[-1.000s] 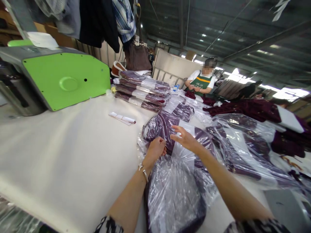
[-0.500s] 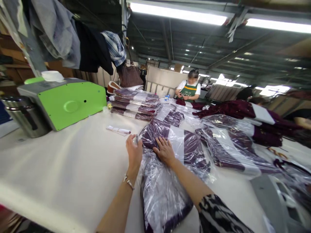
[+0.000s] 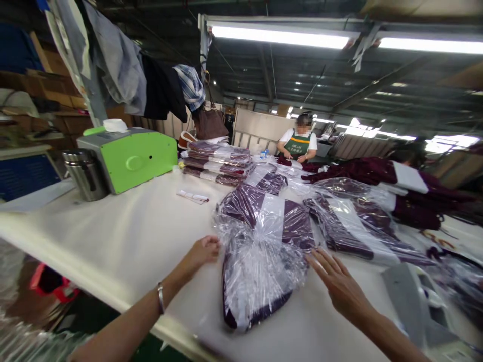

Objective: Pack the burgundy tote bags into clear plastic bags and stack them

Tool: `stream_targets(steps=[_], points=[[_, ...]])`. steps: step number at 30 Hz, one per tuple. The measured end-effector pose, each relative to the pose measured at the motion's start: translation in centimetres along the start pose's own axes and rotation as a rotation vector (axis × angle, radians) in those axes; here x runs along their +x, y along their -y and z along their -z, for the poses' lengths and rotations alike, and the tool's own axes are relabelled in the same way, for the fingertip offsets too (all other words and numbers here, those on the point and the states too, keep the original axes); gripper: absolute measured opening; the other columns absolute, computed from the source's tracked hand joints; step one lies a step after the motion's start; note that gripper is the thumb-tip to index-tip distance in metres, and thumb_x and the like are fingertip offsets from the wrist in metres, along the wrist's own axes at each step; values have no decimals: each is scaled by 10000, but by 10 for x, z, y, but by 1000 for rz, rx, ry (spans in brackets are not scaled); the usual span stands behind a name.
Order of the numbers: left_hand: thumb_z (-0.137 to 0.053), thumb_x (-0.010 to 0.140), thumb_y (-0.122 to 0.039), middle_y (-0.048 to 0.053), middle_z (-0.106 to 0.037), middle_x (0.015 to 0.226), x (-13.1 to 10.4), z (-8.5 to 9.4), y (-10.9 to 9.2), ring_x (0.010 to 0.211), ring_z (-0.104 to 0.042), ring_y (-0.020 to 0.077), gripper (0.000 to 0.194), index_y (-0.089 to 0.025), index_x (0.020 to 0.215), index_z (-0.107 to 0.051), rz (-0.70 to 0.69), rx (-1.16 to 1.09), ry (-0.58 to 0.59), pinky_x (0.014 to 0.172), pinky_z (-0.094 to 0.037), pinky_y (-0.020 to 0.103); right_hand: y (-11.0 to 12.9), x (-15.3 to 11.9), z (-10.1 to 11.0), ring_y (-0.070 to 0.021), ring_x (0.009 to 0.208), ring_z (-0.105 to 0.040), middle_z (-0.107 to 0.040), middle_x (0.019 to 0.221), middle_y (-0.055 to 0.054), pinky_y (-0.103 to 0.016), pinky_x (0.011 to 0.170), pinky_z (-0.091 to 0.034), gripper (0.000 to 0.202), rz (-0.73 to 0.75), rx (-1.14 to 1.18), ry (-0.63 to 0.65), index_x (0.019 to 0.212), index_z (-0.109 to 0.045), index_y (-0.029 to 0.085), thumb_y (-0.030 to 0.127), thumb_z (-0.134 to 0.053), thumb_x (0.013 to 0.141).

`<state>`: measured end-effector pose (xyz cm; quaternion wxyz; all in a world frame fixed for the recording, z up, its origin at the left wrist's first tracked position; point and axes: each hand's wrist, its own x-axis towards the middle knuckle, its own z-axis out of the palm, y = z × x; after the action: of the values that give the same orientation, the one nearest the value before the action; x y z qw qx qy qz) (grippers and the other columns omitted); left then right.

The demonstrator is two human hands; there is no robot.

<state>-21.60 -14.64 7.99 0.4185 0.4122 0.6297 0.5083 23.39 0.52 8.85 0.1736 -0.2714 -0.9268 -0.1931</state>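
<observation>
Between my hands lies a folded dark purple garment in a clear plastic bag point(image 3: 260, 281), its near part covered by wrinkled, shiny film. My left hand point(image 3: 204, 252) is at the bag's left side, fingers loosely bent and nothing visible in them. Whether it touches the film I cannot tell. On the other side, my right hand point(image 3: 334, 274) has its fingers stretched out, tips at the bag's right edge. Just beyond, partly under the near bag's film, is another bagged purple garment point(image 3: 294, 221) with a pale band across it.
More bagged garments point(image 3: 350, 226) lie to the right, near a grey device point(image 3: 411, 296). A stack of bagged garments point(image 3: 217, 163) stands at the back. Leftward are a green machine point(image 3: 139, 158), a steel flask point(image 3: 85, 173) and paper strips point(image 3: 192, 196). A co-worker point(image 3: 298, 143) stands across the table.
My right hand has lifted off the far bagged garment and moved to the near bag's right edge. My left hand has come back toward me. The view has shifted, showing more at left.
</observation>
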Motion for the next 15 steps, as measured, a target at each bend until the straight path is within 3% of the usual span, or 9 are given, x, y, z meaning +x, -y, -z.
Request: stream_targets(steps=[3,6,11,15], points=[[-531,854,-115,140,-584,1464,32,34,-9,1461,-428,297,501,-212,1336,-631,-368,501,-97,1249,-254,542,-20,-25,-20,-293,1495,-381,-408,1622,-78,-534,1199,-342,948,-34,-119,-37,1626,-270,295,-61,-425,762],[-409,867,1,85,-466,1587,75,47,-17,1531,-320,236,661,-270,1450,-563,-708,911,-3,1288,-130,511,-37,-16,-37,-266,1462,-438,-446,1600,-64,-476,1193,-370,852,2,-101,-87,1639,-222,307,27,-447,866],[-461,933,-86,71,-567,1501,142,35,-20,1455,-446,233,527,-316,1376,-630,-803,923,140,1256,-231,450,-59,21,-61,-233,1413,-501,-531,1539,-44,-422,1165,-415,815,56,-10,-98,1600,-348,296,15,-417,838],[-481,950,-141,73,-624,1432,162,34,-16,1393,-495,248,465,-330,1336,-656,-753,904,171,1224,-250,446,-72,39,-81,-261,1319,-595,-631,1432,-61,-412,1051,-527,574,-24,109,-150,1459,-556,279,159,-460,906]])
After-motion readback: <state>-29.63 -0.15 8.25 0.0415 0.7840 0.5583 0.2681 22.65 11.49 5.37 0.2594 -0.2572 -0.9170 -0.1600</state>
